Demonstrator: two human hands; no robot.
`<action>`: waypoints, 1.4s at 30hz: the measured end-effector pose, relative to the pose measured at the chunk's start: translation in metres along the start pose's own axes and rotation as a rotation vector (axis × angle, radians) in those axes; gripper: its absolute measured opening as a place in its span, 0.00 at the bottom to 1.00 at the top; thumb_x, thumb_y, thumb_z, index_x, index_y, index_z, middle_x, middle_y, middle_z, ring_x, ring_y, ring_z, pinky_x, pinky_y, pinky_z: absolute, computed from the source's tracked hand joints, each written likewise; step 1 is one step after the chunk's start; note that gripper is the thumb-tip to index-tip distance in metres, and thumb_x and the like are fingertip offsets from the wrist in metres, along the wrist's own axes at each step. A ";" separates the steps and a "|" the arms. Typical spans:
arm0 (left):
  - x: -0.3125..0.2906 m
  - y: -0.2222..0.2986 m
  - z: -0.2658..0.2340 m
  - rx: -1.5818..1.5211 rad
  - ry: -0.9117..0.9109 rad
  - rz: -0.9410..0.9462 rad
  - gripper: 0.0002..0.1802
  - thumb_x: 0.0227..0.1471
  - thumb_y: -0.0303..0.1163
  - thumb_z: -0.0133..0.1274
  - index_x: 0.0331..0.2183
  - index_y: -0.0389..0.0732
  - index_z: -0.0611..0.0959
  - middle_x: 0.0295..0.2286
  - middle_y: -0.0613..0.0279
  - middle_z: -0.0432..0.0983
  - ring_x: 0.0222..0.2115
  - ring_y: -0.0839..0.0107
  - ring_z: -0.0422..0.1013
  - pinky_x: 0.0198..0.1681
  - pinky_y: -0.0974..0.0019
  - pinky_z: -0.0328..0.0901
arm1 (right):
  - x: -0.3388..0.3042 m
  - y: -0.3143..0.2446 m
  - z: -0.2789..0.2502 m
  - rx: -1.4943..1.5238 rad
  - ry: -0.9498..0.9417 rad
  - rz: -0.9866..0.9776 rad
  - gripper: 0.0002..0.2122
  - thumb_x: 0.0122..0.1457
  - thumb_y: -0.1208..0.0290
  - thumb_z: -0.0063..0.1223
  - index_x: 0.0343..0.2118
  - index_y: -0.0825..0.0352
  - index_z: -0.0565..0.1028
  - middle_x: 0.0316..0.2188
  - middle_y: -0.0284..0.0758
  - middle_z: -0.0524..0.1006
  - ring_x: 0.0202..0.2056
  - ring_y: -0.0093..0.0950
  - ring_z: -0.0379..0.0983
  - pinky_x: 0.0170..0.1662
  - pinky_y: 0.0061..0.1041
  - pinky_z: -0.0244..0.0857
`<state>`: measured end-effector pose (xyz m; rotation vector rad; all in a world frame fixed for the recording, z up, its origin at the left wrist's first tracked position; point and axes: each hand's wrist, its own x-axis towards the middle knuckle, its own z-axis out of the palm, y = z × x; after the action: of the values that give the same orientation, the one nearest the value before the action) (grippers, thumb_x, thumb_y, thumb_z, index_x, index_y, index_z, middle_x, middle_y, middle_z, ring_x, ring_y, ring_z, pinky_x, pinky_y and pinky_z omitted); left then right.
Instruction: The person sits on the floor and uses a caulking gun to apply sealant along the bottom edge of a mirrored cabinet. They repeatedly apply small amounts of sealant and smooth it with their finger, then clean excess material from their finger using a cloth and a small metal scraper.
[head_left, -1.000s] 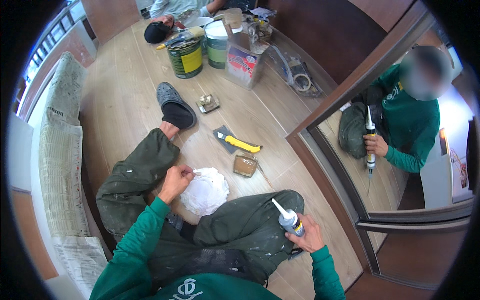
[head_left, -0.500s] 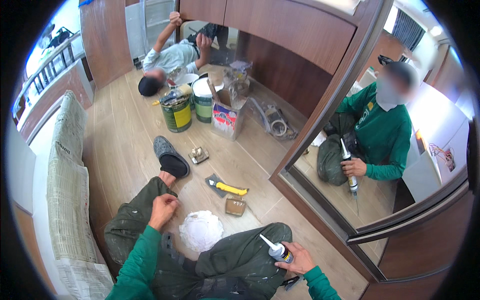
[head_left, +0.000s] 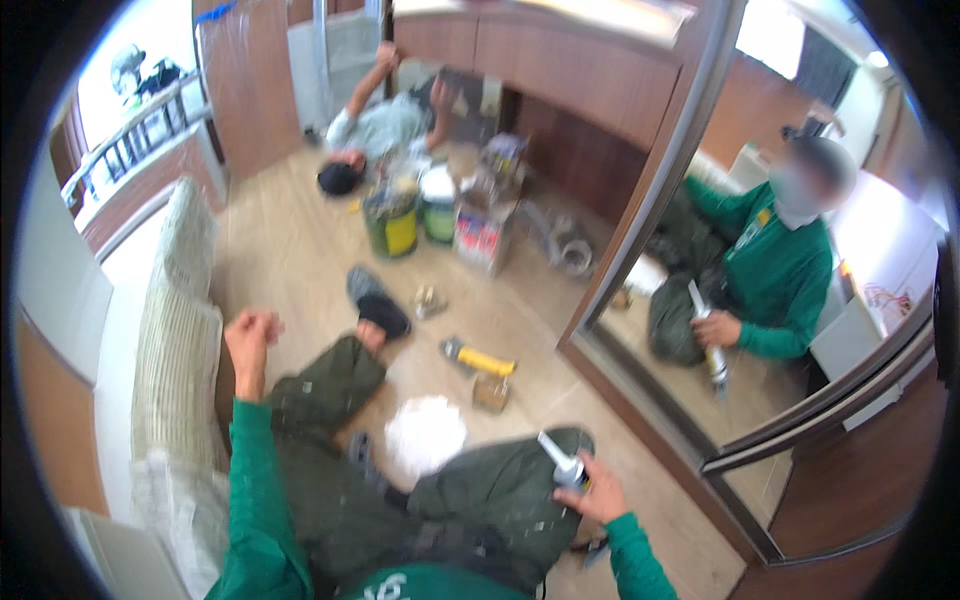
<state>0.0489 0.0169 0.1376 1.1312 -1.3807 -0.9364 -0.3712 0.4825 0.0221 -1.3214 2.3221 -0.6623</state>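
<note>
My right hand point(head_left: 597, 490) is wrapped round a sealant cartridge point(head_left: 570, 472) with a long pale nozzle, held by my right knee. The nozzle points up and to the left. Some dark part point(head_left: 590, 552) shows below this hand, too blurred to name. In the mirror point(head_left: 650, 385) the cartridge appears again, with a thin rod at its lower end. My left hand point(head_left: 253, 340) is raised above the floor near the paper-covered ledge, its fingers curled together; whatever they might hold is hidden. A white crumpled sheet point(head_left: 425, 435) lies between my legs.
A yellow-handled scraper point(head_left: 478, 357), a brown block point(head_left: 490, 392) and a small tan item point(head_left: 429, 301) lie ahead. Beyond stand paint buckets point(head_left: 390, 228) and a rectangular can point(head_left: 480, 238). Another person point(head_left: 385, 130) lies on the floor by the cabinet. Paper covers the ledge point(head_left: 180, 350) at left.
My left hand has moved up and left, away from my knee toward the ledge. My right hand still holds the cartridge. The whole view has shifted slightly.
</note>
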 end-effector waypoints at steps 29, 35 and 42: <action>-0.210 0.065 0.095 0.361 -0.308 0.171 0.09 0.50 0.23 0.62 0.37 0.35 0.85 0.30 0.64 0.81 0.31 0.76 0.77 0.37 0.70 0.71 | -0.001 0.016 0.039 0.206 0.205 -0.034 0.30 0.45 0.70 0.70 0.53 0.68 0.72 0.46 0.44 0.72 0.49 0.45 0.70 0.55 0.40 0.63; -0.207 0.091 0.011 0.196 0.203 0.238 0.06 0.55 0.16 0.56 0.38 0.33 0.82 0.34 0.61 0.82 0.33 0.74 0.79 0.40 0.71 0.72 | 0.002 0.026 0.038 0.082 0.185 -0.027 0.32 0.47 0.69 0.69 0.57 0.69 0.70 0.49 0.45 0.72 0.52 0.46 0.69 0.57 0.40 0.62; -0.217 0.100 0.022 0.125 0.229 0.183 0.05 0.53 0.19 0.59 0.36 0.34 0.83 0.32 0.62 0.82 0.32 0.77 0.78 0.38 0.72 0.71 | 0.001 -0.012 0.018 0.060 0.029 0.144 0.38 0.48 0.57 0.74 0.60 0.71 0.70 0.55 0.50 0.75 0.56 0.46 0.72 0.61 0.40 0.63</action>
<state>0.0097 0.2506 0.1782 1.1457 -1.3420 -0.5776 -0.3531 0.4726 0.0142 -1.1137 2.3742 -0.7029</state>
